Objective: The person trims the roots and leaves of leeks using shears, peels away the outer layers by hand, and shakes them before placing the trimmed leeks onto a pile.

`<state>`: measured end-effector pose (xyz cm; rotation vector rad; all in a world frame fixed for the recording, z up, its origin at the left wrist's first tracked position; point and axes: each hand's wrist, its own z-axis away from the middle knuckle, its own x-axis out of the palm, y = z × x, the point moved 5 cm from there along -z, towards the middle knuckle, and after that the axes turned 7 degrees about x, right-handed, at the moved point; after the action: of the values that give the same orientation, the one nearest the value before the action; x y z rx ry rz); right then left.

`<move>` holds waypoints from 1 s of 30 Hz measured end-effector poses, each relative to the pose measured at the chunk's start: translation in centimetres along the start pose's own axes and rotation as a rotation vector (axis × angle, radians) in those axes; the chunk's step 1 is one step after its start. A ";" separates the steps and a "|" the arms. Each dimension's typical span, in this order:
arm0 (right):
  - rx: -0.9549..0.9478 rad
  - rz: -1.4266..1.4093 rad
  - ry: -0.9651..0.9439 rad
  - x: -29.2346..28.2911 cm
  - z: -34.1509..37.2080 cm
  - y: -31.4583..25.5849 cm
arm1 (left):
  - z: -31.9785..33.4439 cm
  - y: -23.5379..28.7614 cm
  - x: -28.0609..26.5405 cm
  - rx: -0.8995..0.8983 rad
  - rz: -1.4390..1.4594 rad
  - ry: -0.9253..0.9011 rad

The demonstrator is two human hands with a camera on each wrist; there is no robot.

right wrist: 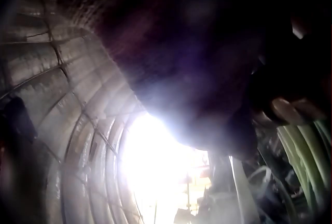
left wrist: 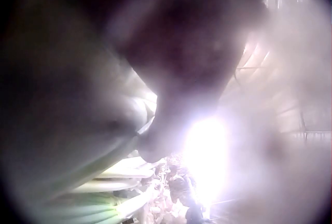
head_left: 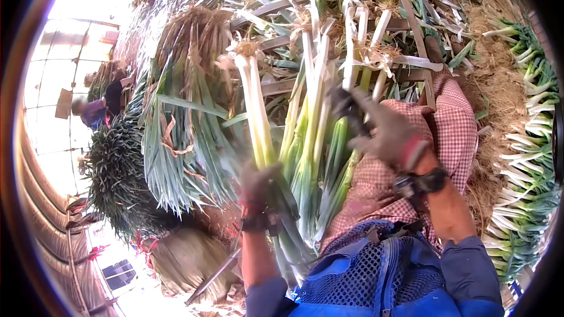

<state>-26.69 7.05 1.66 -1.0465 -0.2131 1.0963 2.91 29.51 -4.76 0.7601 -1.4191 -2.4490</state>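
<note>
In the head view, my gloved left hand [head_left: 258, 185] grips a pair of long green onions [head_left: 254, 103], their white stalks and root tufts pointing up and away. Leaves hang below that fist toward my lap. My gloved right hand [head_left: 385, 135] holds a small black tool [head_left: 346, 108]; blur hides its exact kind. Several more green onions [head_left: 308, 111] lean between the hands, roots uppermost. Both wrist views are dark and blurred: the left glove [left wrist: 181, 53] fills much of one, beside pale stalks [left wrist: 114, 182], and the right glove [right wrist: 192, 79] covers the other.
Wooden slats [head_left: 276, 88] support the onions ahead, with leaf scraps around. A large onion bundle [head_left: 188, 141] droops at left. Peeled onions [head_left: 523, 199] lie in a long row at right, beside fibrous root litter [head_left: 490, 158]. Another person [head_left: 100, 105] is at far left.
</note>
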 end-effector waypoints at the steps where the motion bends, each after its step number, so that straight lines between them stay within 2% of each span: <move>1: -0.083 0.125 0.262 -2.4 0.7 2.6 | 0.2 0.2 0.6 0.003 0.002 -0.007; 2: -0.166 0.024 0.416 -4.6 2.0 4.0 | 0.3 0.8 1.3 0.064 0.009 0.017; 3: -0.038 -0.020 0.432 -7.5 4.3 4.4 | 0.2 1.6 1.9 0.128 0.018 0.038; 5: -0.128 -0.004 0.613 -11.5 7.8 6.7 | -0.8 2.5 2.9 0.112 -0.014 0.022; 6: -0.103 0.040 0.696 -13.1 9.3 9.2 | -1.6 2.8 3.3 0.092 -0.052 0.019; 7: -0.107 0.010 0.769 -14.7 10.2 13.4 | -2.5 3.5 4.0 0.150 -0.072 -0.013; 9: -0.108 -0.012 0.845 -16.2 12.1 17.3 | -3.8 5.8 6.3 0.073 -0.004 -0.044; 11: 0.283 -0.224 0.740 -15.7 14.4 20.1 | -6.2 5.7 7.9 0.089 -0.034 -0.086; 12: 0.286 -0.221 0.748 -15.6 15.3 22.2 | -8.1 4.2 8.6 0.114 -0.078 -0.087; 14: 0.367 -0.039 0.727 -14.8 15.8 28.2 | -9.4 4.2 10.9 0.050 -0.091 -0.152; 15: 0.372 -0.036 0.729 -14.5 15.9 30.5 | -9.9 3.6 11.9 0.053 -0.070 -0.173; 16: 0.478 0.247 0.727 -14.2 15.9 30.9 | -10.2 3.4 12.6 0.056 -0.050 -0.193; 18: 0.588 0.532 0.712 -14.3 15.9 31.7 | -10.6 3.0 12.6 0.061 -0.081 -0.200; 20: 0.364 0.407 0.856 -14.3 13.6 21.8 | -10.9 2.9 12.5 0.070 -0.115 -0.203; 22: 0.177 0.162 0.777 -12.9 10.3 12.8 | -11.2 2.5 12.2 0.061 -0.232 -0.185; 25: -0.239 0.056 0.593 -6.9 3.1 5.1 | -11.2 2.4 12.3 0.090 -0.210 -0.199; 26: -0.252 0.033 0.452 -4.4 0.3 3.5 | -11.2 2.2 12.2 0.089 -0.208 -0.201; 27: -0.160 0.002 0.256 -1.9 -2.3 1.9 | -11.3 1.8 12.0 0.088 -0.188 -0.211; 28: -0.046 0.115 0.128 0.7 -5.4 1.4 | -11.4 1.3 11.8 0.086 -0.168 -0.222; 30: 0.131 0.199 0.105 4.0 -9.3 0.3 | -12.3 -0.8 11.1 0.082 -0.135 -0.241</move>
<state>-19.24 4.82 -4.87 -1.0194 0.0482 1.2134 0.07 16.06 -14.05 0.6122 -1.6097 -2.6757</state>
